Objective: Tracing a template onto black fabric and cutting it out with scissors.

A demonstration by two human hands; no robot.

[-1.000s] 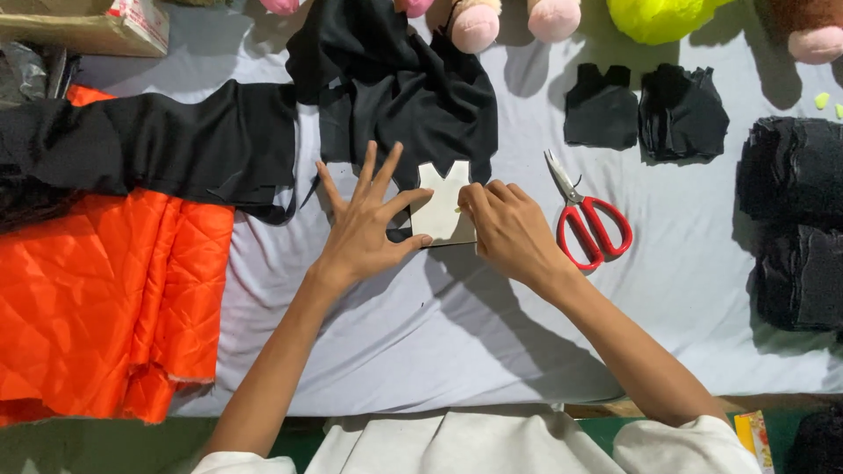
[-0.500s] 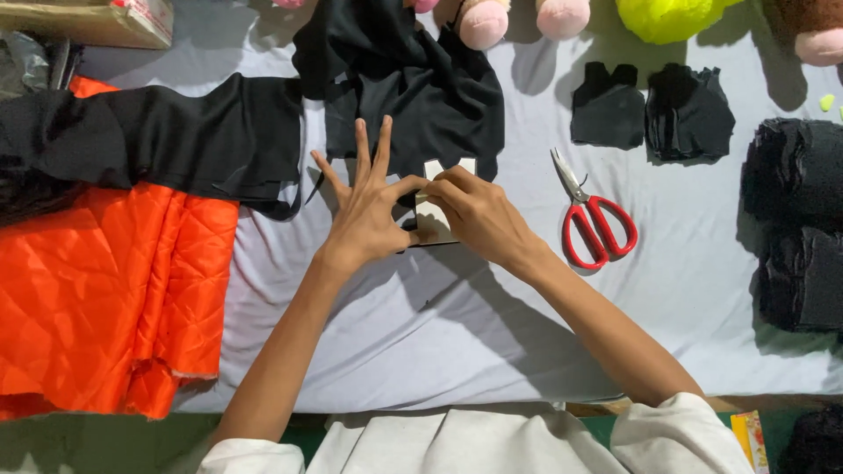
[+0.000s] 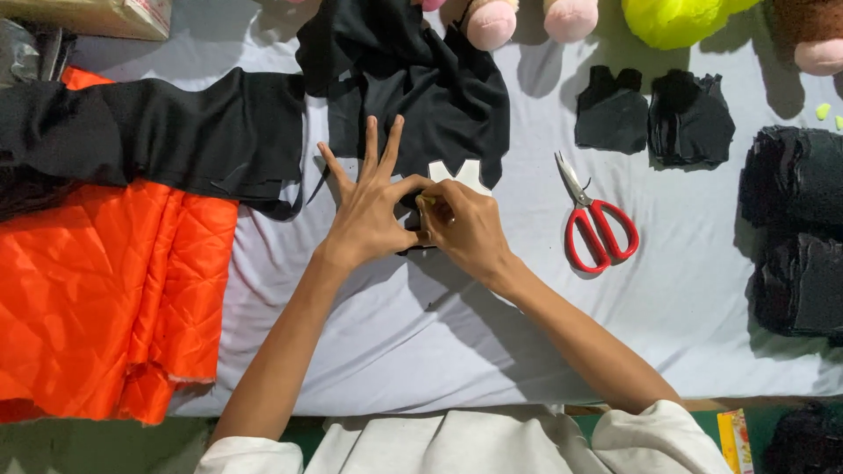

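Both hands meet on black fabric (image 3: pixel 413 96) — left hand (image 3: pixel 369 211) flat, fingers spread. Right hand (image 3: pixel 461 224) pinches a small yellowish piece beside the white template (image 3: pixel 461 173); red scissors (image 3: pixel 597 224) lie near.

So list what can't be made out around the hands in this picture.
- Head view: the pale card pattern is mostly covered by the right hand and left hand; its full shape is hidden.
- The small yellowish thing pinched in the right hand is too small to identify.
- The plush toys are cut off by the top edge.
- The dark stacks run off the right edge.
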